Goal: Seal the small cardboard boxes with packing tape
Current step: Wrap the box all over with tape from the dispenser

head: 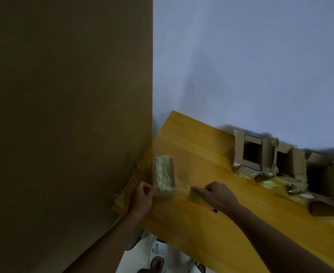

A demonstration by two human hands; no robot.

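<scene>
Head view is showing the left hand [142, 198] pinching the near end of a small taped cardboard box [163, 175], which is lying flat by the left edge of the wooden table [197, 154]. Just beside it, the right hand [218, 196] is curling over a roll of packing tape [196, 196] resting on the tabletop. Open cardboard boxes [249, 154] are crowding the far right edge, tape scraps [270, 183] lying among them.

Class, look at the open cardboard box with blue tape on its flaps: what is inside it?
The open box shows only a dark, shadowed hollow between its spread flaps. No contents are visible; its bottom is too dark to make out.
</scene>
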